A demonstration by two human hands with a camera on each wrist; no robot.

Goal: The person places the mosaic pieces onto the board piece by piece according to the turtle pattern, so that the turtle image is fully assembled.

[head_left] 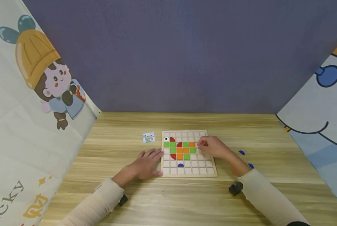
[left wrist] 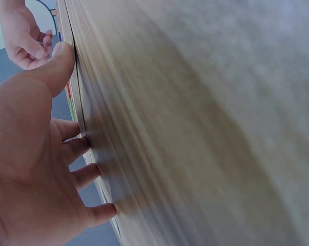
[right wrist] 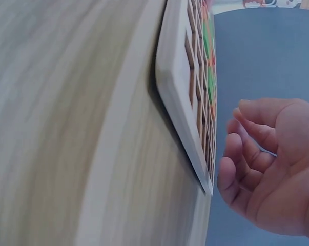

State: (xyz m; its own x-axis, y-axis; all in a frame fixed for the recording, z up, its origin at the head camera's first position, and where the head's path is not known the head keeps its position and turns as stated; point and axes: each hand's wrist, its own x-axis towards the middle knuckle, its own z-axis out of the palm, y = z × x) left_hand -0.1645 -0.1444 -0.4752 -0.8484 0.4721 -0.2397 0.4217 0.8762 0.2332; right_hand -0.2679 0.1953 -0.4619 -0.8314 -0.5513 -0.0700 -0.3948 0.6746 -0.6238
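One gridded board (head_left: 195, 170) bearing coloured tiles (head_left: 180, 150), presumably light, stiff, best taken by its rim, is lying against the outspread left hand (head_left: 147, 163) and beneath the right hand (head_left: 214, 147), which is holding its fingers curled, any pinched tile being impossible to tell.

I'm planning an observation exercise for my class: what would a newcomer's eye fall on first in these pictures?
Probably the red, green and orange tiles, bright on the pale board low in the middle of the head view. The left grip at the board's left edge and the right grip over its right side would draw the eye too. So might the big cartoon child on the left wall.
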